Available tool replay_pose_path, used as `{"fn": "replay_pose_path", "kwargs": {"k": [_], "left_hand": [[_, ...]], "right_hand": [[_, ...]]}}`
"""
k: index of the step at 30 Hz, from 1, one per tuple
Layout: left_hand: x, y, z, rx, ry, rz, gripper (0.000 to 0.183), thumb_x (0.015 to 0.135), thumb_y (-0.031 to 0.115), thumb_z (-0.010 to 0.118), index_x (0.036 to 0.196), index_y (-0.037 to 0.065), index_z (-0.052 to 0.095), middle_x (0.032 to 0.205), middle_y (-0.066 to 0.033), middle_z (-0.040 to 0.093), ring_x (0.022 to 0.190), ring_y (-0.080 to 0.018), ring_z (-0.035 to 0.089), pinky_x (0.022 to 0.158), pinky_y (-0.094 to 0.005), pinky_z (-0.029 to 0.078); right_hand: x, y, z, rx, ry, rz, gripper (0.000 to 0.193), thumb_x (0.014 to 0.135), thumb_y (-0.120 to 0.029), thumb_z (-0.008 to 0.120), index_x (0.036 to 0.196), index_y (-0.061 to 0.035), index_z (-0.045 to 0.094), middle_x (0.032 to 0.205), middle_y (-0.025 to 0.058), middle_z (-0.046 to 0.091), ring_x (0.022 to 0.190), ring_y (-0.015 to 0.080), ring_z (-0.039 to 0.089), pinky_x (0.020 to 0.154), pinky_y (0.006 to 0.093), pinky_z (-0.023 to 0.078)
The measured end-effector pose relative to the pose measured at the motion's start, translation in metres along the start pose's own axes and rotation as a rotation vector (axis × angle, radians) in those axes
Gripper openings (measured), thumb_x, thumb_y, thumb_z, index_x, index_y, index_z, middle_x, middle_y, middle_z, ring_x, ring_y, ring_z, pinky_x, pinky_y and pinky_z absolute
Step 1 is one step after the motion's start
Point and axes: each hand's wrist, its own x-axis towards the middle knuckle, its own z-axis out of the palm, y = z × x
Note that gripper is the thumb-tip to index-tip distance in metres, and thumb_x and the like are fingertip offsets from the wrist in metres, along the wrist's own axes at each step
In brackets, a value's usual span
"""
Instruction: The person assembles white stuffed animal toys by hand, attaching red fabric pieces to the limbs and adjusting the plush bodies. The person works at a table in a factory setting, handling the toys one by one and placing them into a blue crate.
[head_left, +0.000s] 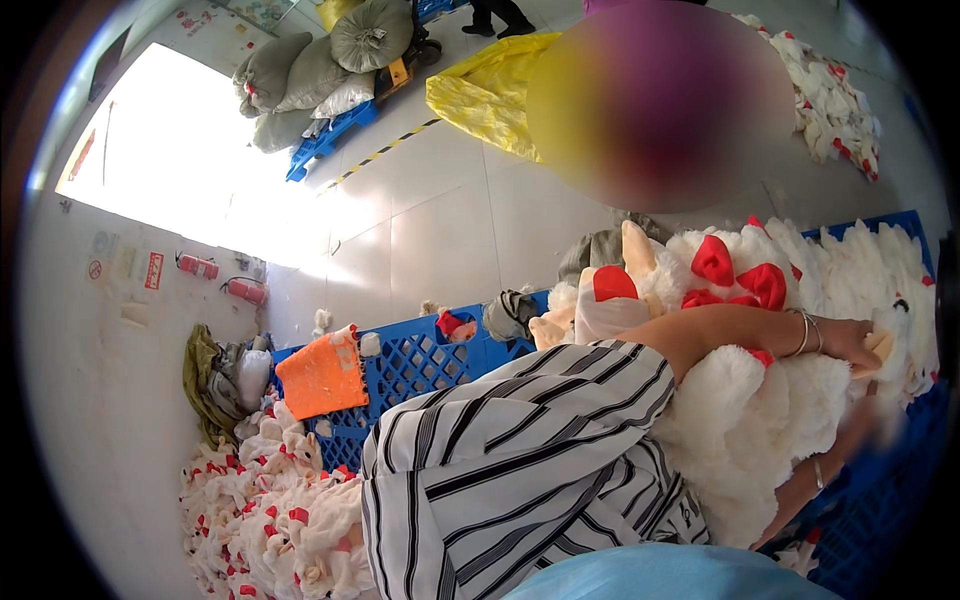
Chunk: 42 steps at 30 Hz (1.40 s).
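Observation:
White fluffy plush toy skins [740, 400] with red bows and peach ears are heaped at the right, under and around my forearms. My left hand [848, 343], a bracelet at its wrist, reaches across the heap from a striped sleeve. Its fingers are closed on a peach-coloured plush ear [881, 347] at the far right. Just below it is my right hand [868, 428], with a band on its wrist. That hand is blurred, so its fingers and anything in them cannot be made out. More white skins [860, 270] lie in a row beyond my left hand.
Blue plastic pallets [415, 368] lie under the plush, with an orange cloth [325, 374] on one edge. A pile of plush skins [280, 510] fills the lower left. Stuffed sacks [310, 75] stand at the back left, and fire extinguishers [245, 290] by the wall. A yellow sheet [485, 100] lies beyond.

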Motion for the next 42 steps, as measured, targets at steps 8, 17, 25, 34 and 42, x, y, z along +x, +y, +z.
{"fn": "replay_pose_path", "kwargs": {"k": [8, 17, 25, 34, 42], "left_hand": [[-0.002, -0.018, 0.002, 0.108, -0.029, 0.035, 0.051, 0.085, 0.041, 0.059, 0.112, -0.003, 0.061, 0.093, -0.0169, 0.068, 0.087, -0.0285, 0.066, 0.078, -0.0389, 0.052], [-0.026, -0.023, 0.020, 0.159, -0.019, 0.046, 0.047, 0.087, 0.039, 0.058, 0.111, -0.001, 0.061, 0.090, -0.0162, 0.068, 0.087, -0.0281, 0.066, 0.079, -0.0398, 0.051], [-0.016, -0.031, 0.040, 0.221, -0.022, 0.103, 0.043, 0.089, 0.038, 0.057, 0.110, 0.000, 0.062, 0.088, -0.0155, 0.068, 0.087, -0.0278, 0.065, 0.079, -0.0407, 0.050], [0.025, -0.049, 0.028, 0.605, 0.121, 0.242, 0.038, 0.093, 0.034, 0.056, 0.112, 0.001, 0.061, 0.098, -0.0190, 0.066, 0.091, -0.0245, 0.064, 0.079, -0.0387, 0.050], [0.029, -0.016, 0.058, -0.500, 0.177, 0.043, 0.055, 0.094, 0.041, 0.059, 0.123, -0.004, 0.050, 0.114, -0.0135, 0.063, 0.101, -0.0223, 0.063, 0.088, -0.0372, 0.052]], "right_hand": [[-0.014, 0.002, -0.003, -0.005, 0.008, -0.003, 0.046, 0.092, -0.028, 0.062, 0.124, 0.0035, 0.056, 0.112, 0.0124, 0.063, 0.097, 0.0203, 0.059, 0.084, 0.0326, 0.046], [-0.035, -0.004, -0.018, 0.007, -0.026, 0.025, 0.046, 0.092, -0.028, 0.063, 0.123, 0.0042, 0.056, 0.111, 0.0117, 0.063, 0.095, 0.0190, 0.060, 0.081, 0.0323, 0.047], [-0.072, -0.007, -0.011, -0.034, -0.309, 0.101, 0.045, 0.091, -0.028, 0.063, 0.122, 0.0048, 0.056, 0.110, 0.0111, 0.063, 0.092, 0.0179, 0.060, 0.079, 0.0321, 0.049], [-0.104, -0.093, 0.026, 0.373, -0.327, 0.058, 0.045, 0.089, -0.026, 0.066, 0.119, 0.0053, 0.057, 0.106, 0.0089, 0.066, 0.090, 0.0176, 0.062, 0.077, 0.0326, 0.050], [-0.101, -0.067, -0.001, -0.136, -0.465, -0.042, 0.041, 0.080, -0.017, 0.070, 0.114, 0.0051, 0.062, 0.111, 0.0130, 0.069, 0.096, 0.0239, 0.065, 0.084, 0.0354, 0.050]]}}
